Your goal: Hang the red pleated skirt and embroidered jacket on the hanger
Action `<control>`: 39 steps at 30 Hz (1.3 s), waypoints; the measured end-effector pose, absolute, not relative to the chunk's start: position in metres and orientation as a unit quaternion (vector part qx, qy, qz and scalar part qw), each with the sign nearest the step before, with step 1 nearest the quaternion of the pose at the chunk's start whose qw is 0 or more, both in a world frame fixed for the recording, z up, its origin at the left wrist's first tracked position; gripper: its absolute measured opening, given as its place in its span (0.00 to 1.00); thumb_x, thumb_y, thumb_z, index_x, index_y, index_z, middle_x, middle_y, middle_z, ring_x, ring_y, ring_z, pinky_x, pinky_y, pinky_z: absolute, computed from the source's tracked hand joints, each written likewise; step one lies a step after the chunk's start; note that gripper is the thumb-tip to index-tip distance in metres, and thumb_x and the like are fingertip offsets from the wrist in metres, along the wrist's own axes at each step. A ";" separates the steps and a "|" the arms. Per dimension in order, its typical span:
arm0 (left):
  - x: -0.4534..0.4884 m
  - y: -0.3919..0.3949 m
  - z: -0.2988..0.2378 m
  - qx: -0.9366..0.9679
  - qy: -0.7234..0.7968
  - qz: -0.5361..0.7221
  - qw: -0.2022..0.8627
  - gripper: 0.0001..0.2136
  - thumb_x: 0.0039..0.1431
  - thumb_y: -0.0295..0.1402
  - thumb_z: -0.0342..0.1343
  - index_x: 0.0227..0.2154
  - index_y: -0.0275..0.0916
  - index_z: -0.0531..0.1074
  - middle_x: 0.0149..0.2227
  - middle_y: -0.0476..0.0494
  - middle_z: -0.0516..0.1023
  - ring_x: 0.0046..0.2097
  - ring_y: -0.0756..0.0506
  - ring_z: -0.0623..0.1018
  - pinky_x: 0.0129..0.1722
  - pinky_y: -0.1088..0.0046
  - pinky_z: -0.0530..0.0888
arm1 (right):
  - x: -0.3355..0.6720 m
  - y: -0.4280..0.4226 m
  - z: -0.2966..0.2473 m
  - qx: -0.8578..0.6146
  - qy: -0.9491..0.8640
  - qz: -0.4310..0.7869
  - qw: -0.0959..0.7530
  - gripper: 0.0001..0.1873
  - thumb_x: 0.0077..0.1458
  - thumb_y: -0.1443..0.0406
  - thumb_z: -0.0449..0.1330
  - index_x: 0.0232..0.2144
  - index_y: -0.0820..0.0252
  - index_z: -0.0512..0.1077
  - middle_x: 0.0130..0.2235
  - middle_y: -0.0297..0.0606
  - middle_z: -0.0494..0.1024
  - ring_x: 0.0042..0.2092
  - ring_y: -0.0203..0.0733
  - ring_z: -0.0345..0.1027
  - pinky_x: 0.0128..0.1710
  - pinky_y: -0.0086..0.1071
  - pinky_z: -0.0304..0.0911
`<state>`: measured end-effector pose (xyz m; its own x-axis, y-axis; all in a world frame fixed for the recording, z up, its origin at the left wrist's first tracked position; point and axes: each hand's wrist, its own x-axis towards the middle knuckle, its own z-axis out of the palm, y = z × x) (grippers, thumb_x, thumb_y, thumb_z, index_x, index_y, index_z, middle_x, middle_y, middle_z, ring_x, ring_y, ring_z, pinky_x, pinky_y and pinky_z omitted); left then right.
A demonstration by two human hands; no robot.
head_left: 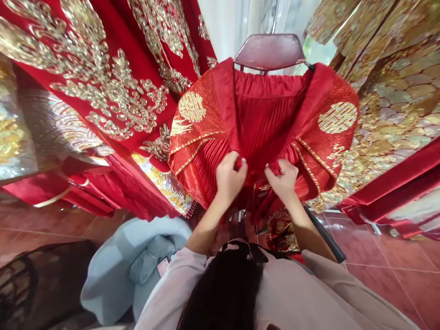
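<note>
A red pleated skirt (264, 114) with gold embroidery hangs spread open in front of me, below a dark red chair back (270, 51). My left hand (229, 176) is closed on a fold of the pleated red cloth near the skirt's lower middle. My right hand (283, 179) is closed on the cloth just to the right of it, a hand's width away. Gold round emblems sit on the skirt's left panel (191, 106) and right panel (337, 117).
Red garments with heavy gold embroidery (103, 78) hang at the left, and gold scale-patterned cloth (395, 91) hangs at the right. A pale blue bundle (134, 261) lies on the red tiled floor (395, 270) at lower left. A black rod (325, 236) slants by my right forearm.
</note>
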<state>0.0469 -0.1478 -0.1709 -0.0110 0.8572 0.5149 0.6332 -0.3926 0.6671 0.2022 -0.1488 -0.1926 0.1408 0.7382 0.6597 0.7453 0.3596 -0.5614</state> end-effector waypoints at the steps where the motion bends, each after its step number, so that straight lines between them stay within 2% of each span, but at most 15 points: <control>1: 0.056 -0.151 -0.170 0.693 0.510 0.490 0.139 0.10 0.61 0.36 0.44 0.24 0.45 0.55 0.28 0.43 0.68 0.34 0.44 0.71 0.34 0.62 0.65 | 0.195 -0.152 -0.186 -0.529 -0.685 0.019 0.500 0.20 0.51 0.58 0.51 0.15 0.55 0.46 0.17 0.34 0.57 0.22 0.39 0.54 0.25 0.35 0.55; 5: 0.079 -0.165 -0.189 0.638 0.484 0.569 0.190 0.10 0.63 0.39 0.46 0.27 0.42 0.60 0.28 0.46 0.68 0.32 0.48 0.71 0.35 0.67 0.68 | 0.185 -0.159 -0.178 -0.496 -0.714 0.022 0.493 0.18 0.49 0.62 0.51 0.15 0.57 0.47 0.17 0.32 0.55 0.22 0.36 0.51 0.24 0.32 0.53; 9: 0.086 -0.172 -0.263 0.556 0.510 0.614 0.230 0.08 0.62 0.39 0.49 0.37 0.39 0.63 0.30 0.48 0.69 0.29 0.51 0.70 0.33 0.72 0.70 | 0.195 -0.153 -0.202 -0.486 -0.693 -0.030 0.532 0.15 0.44 0.67 0.53 0.15 0.58 0.49 0.17 0.29 0.53 0.21 0.32 0.48 0.24 0.29 0.50; 11: 0.091 -0.170 -0.304 0.560 0.531 0.601 0.208 0.08 0.59 0.36 0.51 0.39 0.37 0.64 0.34 0.44 0.70 0.35 0.48 0.72 0.38 0.70 0.72 | 0.200 -0.154 -0.213 -0.494 -0.680 -0.034 0.541 0.15 0.44 0.68 0.53 0.15 0.58 0.49 0.17 0.28 0.52 0.21 0.31 0.46 0.23 0.27 0.49; 13: 0.098 -0.163 -0.334 0.577 0.556 0.572 0.174 0.18 0.56 0.34 0.54 0.48 0.34 0.63 0.46 0.34 0.69 0.48 0.42 0.71 0.49 0.62 0.70 | 0.202 -0.157 -0.219 -0.510 -0.667 -0.032 0.542 0.15 0.44 0.68 0.53 0.15 0.58 0.49 0.16 0.28 0.52 0.21 0.30 0.46 0.23 0.27 0.48; 15: 0.105 -0.152 -0.349 0.604 0.568 0.541 0.143 0.27 0.54 0.33 0.56 0.56 0.32 0.58 0.55 0.28 0.61 0.58 0.37 0.63 0.57 0.56 0.64 | 0.203 -0.162 -0.219 -0.520 -0.659 -0.030 0.542 0.15 0.44 0.69 0.54 0.15 0.58 0.50 0.16 0.28 0.54 0.21 0.30 0.47 0.23 0.27 0.48; 17: 0.110 -0.141 -0.352 0.636 0.566 0.510 0.126 0.28 0.53 0.32 0.58 0.57 0.35 0.60 0.57 0.29 0.57 0.60 0.35 0.61 0.59 0.55 0.62 | 0.203 -0.165 -0.217 -0.517 -0.660 -0.031 0.544 0.13 0.44 0.69 0.54 0.15 0.59 0.53 0.17 0.28 0.56 0.21 0.30 0.49 0.23 0.26 0.48; 20: 0.112 -0.137 -0.351 0.657 0.576 0.470 0.125 0.19 0.54 0.31 0.57 0.51 0.37 0.68 0.52 0.34 0.63 0.54 0.37 0.66 0.56 0.56 0.65 | 0.204 -0.167 -0.215 -0.523 -0.662 -0.036 0.536 0.12 0.47 0.67 0.55 0.16 0.60 0.58 0.18 0.30 0.61 0.22 0.31 0.52 0.24 0.26 0.50; 23: 0.111 -0.151 -0.357 0.650 0.601 0.443 0.143 0.16 0.57 0.27 0.53 0.49 0.35 0.69 0.46 0.35 0.67 0.49 0.40 0.68 0.52 0.59 0.69 | 0.209 -0.170 -0.223 -0.603 -0.650 -0.021 0.462 0.17 0.52 0.59 0.56 0.17 0.61 0.62 0.18 0.33 0.64 0.22 0.33 0.55 0.25 0.28 0.52; 26: 0.112 -0.174 -0.370 0.662 0.593 0.431 0.155 0.20 0.55 0.24 0.52 0.52 0.34 0.65 0.51 0.33 0.65 0.53 0.38 0.66 0.54 0.57 0.68 | 0.213 -0.178 -0.247 -0.698 -0.659 0.033 0.276 0.24 0.55 0.50 0.53 0.18 0.62 0.68 0.17 0.38 0.66 0.21 0.36 0.59 0.26 0.30 0.53; 28: 0.114 -0.189 -0.377 0.674 0.576 0.435 0.155 0.23 0.53 0.23 0.52 0.53 0.33 0.61 0.55 0.30 0.60 0.59 0.36 0.61 0.58 0.53 0.64 | 0.212 -0.184 -0.270 -0.711 -0.677 0.096 0.166 0.24 0.57 0.50 0.52 0.23 0.62 0.73 0.20 0.42 0.70 0.24 0.40 0.64 0.28 0.31 0.56; 30: 0.116 -0.201 -0.380 0.674 0.568 0.443 0.160 0.24 0.52 0.24 0.53 0.54 0.32 0.59 0.58 0.27 0.56 0.63 0.33 0.55 0.60 0.48 0.60 | 0.209 -0.188 -0.293 -0.699 -0.687 0.155 0.127 0.22 0.58 0.52 0.51 0.31 0.63 0.76 0.27 0.48 0.76 0.30 0.45 0.70 0.33 0.33 0.60; 34: 0.112 -0.213 -0.380 0.646 0.590 0.449 0.180 0.24 0.53 0.26 0.53 0.54 0.35 0.58 0.62 0.27 0.48 0.66 0.31 0.50 0.60 0.42 0.56 | 0.202 -0.188 -0.322 -0.666 -0.657 0.252 0.248 0.23 0.55 0.53 0.52 0.39 0.65 0.76 0.39 0.52 0.78 0.39 0.50 0.73 0.41 0.39 0.64; 37: 0.105 -0.216 -0.380 0.656 0.565 0.457 0.202 0.23 0.52 0.23 0.52 0.52 0.37 0.61 0.65 0.29 0.46 0.67 0.32 0.47 0.62 0.43 0.54 | 0.201 -0.188 -0.330 -0.617 -0.601 0.356 0.362 0.22 0.51 0.51 0.56 0.35 0.64 0.75 0.37 0.47 0.79 0.39 0.47 0.73 0.42 0.37 0.66; 39: 0.102 -0.216 -0.382 0.665 0.530 0.478 0.220 0.22 0.52 0.22 0.49 0.51 0.37 0.61 0.64 0.31 0.50 0.67 0.35 0.48 0.63 0.46 0.55 | 0.199 -0.190 -0.332 -0.605 -0.569 0.398 0.390 0.21 0.49 0.50 0.58 0.31 0.63 0.74 0.33 0.44 0.79 0.35 0.44 0.72 0.39 0.36 0.66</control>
<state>0.1017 -0.2157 -0.3824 -0.0183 0.9154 0.4021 0.4942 -0.3413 0.7996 0.1993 -0.1898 -0.3318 0.0354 0.9986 -0.0387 0.3774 -0.0492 -0.9247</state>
